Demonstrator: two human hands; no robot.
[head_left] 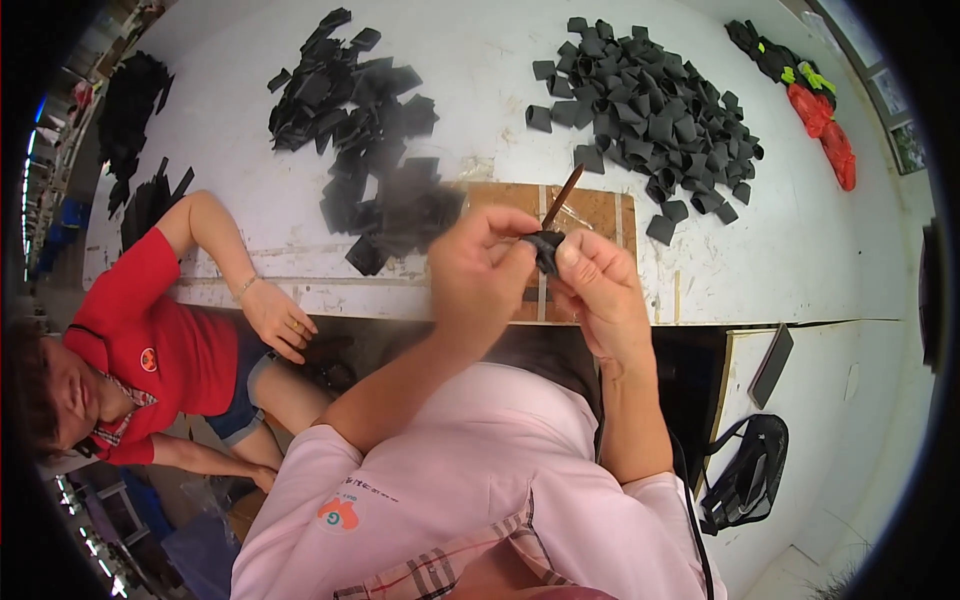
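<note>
My left hand (482,268) and my right hand (606,290) meet above the table's front edge, fingers closed on a small black fabric piece (545,250). The left fingertips pinch its left side; the right thumb and fingers grip the other. Just beyond the piece, a slim brown pointed stick (565,194) slants up and to the right. Its lower end is hidden behind the piece and my fingers, so I cannot tell whether it passes into the fabric. Beneath my hands lies a brown board (611,215) with strips of clear tape.
On the white table (480,60) lie a loose pile of flat black pieces (320,100) to the left and a heap of open, tube-like black pieces (650,110) to the right. A co-worker in a red shirt (140,340) sits at left. A red plastic bag (825,135) lies far right.
</note>
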